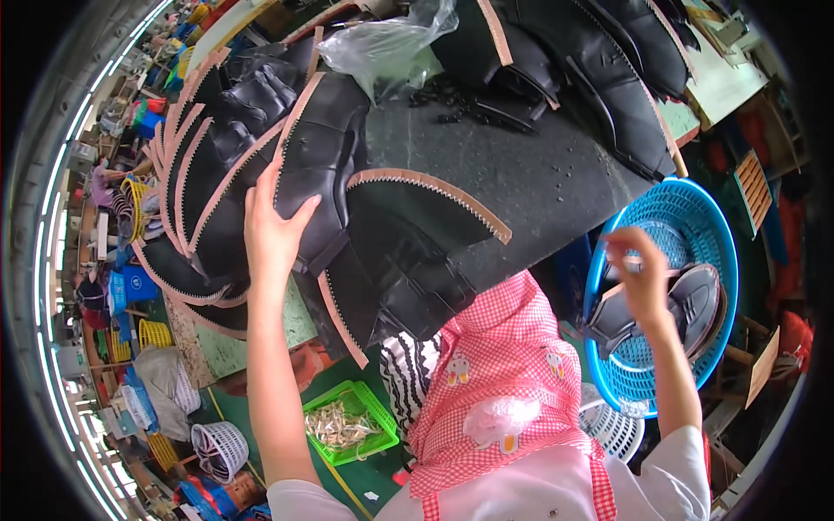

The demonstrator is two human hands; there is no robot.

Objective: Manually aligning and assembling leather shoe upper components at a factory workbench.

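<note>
Red-checked apron fills the lower centre. Left hand lies spread on stacked black leather shoe uppers with tan zigzag edges, centre-left. Right hand pinches something small above the blue plastic basket, right.

work table: dark speckled top surface. lying directly on it: a fanned stack of black boot uppers with tan serrated edges at the left, a second pile of black uppers at the far right, a clear plastic bag, loose small black parts.
</note>
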